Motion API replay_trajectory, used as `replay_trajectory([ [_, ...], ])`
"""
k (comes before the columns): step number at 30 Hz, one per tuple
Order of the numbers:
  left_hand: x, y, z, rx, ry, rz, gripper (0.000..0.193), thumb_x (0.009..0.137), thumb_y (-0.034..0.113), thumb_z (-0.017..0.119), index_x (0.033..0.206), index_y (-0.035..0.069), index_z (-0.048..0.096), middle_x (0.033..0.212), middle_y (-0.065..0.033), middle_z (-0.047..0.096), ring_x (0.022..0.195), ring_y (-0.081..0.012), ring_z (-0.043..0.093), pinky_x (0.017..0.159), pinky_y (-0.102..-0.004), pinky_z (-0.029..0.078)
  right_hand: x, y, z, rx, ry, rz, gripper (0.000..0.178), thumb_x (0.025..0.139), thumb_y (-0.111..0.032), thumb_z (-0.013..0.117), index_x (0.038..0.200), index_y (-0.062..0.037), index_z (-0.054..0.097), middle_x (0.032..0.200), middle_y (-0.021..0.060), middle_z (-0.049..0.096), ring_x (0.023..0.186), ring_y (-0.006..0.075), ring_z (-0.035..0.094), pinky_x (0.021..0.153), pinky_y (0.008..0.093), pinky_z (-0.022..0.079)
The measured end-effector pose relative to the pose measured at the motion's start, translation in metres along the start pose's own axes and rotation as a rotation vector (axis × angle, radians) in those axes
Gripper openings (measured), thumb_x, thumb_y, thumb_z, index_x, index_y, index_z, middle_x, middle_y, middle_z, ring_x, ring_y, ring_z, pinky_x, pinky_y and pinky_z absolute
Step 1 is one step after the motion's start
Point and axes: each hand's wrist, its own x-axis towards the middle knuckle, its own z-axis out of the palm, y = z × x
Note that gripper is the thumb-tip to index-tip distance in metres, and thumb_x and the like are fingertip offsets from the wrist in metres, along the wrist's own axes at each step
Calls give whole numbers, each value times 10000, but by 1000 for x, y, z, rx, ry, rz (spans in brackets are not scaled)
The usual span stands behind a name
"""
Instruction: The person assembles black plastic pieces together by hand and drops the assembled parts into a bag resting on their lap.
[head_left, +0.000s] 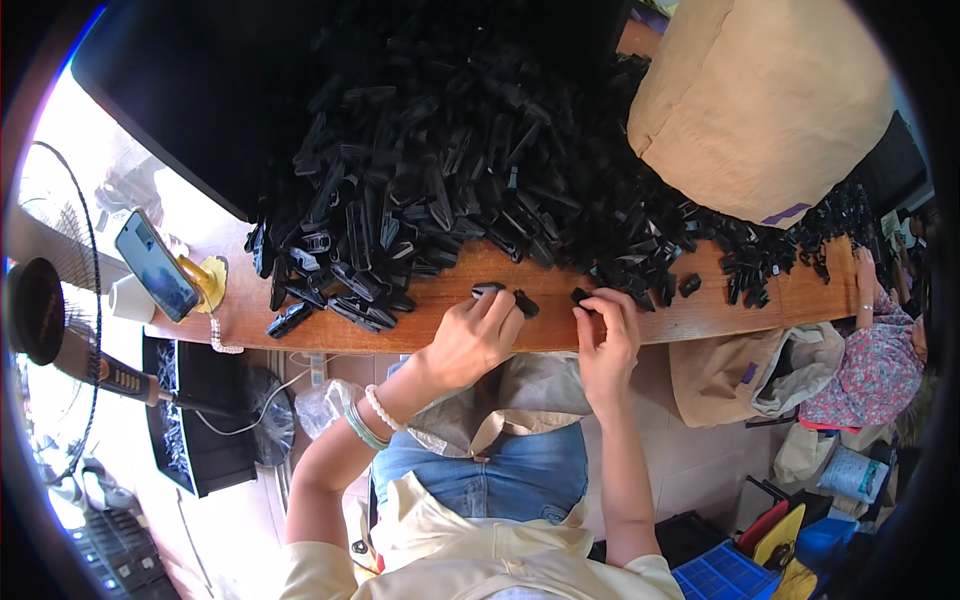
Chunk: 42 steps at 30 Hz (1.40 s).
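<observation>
My left hand (472,340), with a beaded bracelet and a pale green bangle at its wrist, is over the table's front edge. Its fingers are closed on a black plastic piece (488,289). Another dark piece (525,304) shows right beside the fingertips; whether they touch it I cannot tell. A short way to the right, my right hand (612,340) pinches a small black plastic part (580,296) between thumb and fingers. Beyond both hands lies a large heap of long black plastic pieces (400,190), with smaller black parts (640,255) heaped to the right.
The wooden table (440,315) runs across in front of me. A big tan fabric-covered shape (760,110) rises at the right. At the left stand a phone (158,262) on a yellow holder and a fan (60,230). Another person (865,365) sits far right, near a tan bag (715,380).
</observation>
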Motion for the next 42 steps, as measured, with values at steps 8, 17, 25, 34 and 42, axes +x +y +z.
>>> replay_trajectory([
  [8, -30, 13, -11, -106, 61, -150, 216, 724, 105, 754, 874, -4, 645, 938, -102, 586, 801, -213, 618, 608, -310, 510, -6, -3, 6, 109, -109, 59, 295, 805, -4, 692, 1090, -31, 621, 1032, 106, 593, 954, 286, 583, 834, 370, 472],
  [17, -20, -14, -16, -475, -60, -520, 222, 773, 68, 718, 974, -11, 669, 960, -114, 596, 834, -305, 619, 709, -376, 521, 7, -7, 3, 399, -343, 191, 263, 785, -42, 752, 1031, 19, 684, 901, 80, 620, 712, 165, 600, 638, 286, 487],
  [25, -16, -20, -15, -559, -36, -380, 187, 779, 36, 701, 952, -19, 658, 924, -118, 600, 834, -306, 613, 704, -379, 514, 18, -7, 19, 400, -428, 37, 259, 715, 4, 762, 967, 23, 704, 888, 69, 600, 820, 218, 565, 695, 324, 454],
  [34, 4, -19, -24, -532, -121, -443, 323, 792, 92, 707, 1067, -45, 608, 1023, -150, 591, 815, -329, 637, 651, -369, 537, -14, -22, -11, 418, -596, 94, 322, 746, -13, 764, 1060, -2, 694, 935, 94, 613, 822, 206, 616, 705, 311, 507],
  [42, 35, -44, 16, -15, -70, -214, 165, 785, -34, 636, 934, -39, 564, 1017, -145, 541, 832, -285, 629, 595, -341, 546, -28, 37, -60, -3, 70, 278, 249, 835, 60, 628, 1063, -19, 687, 971, 83, 596, 785, 167, 569, 642, 264, 457],
])
